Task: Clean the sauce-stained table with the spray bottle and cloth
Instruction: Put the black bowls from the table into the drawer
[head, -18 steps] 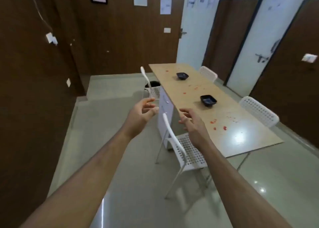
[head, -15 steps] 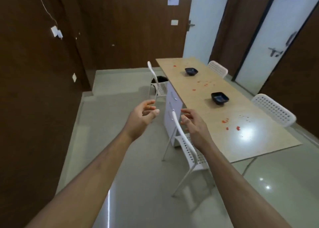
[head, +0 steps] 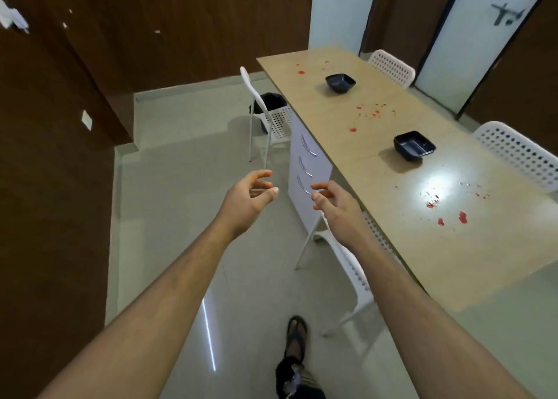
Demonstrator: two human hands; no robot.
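hands are empty rn, left hand [head: 246, 198] and right hand [head: 338, 207] loosely spread, apart. desk [head: 471, 247] with sauce stains [head: 451, 217] sits right. no spray bottle or cloth visible, so i'd find those first.

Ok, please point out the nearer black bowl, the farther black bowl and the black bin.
nearer black bowl [head: 414, 145], head view, inner bottom.
farther black bowl [head: 340, 82], head view, centre.
black bin [head: 271, 100], head view, open top.
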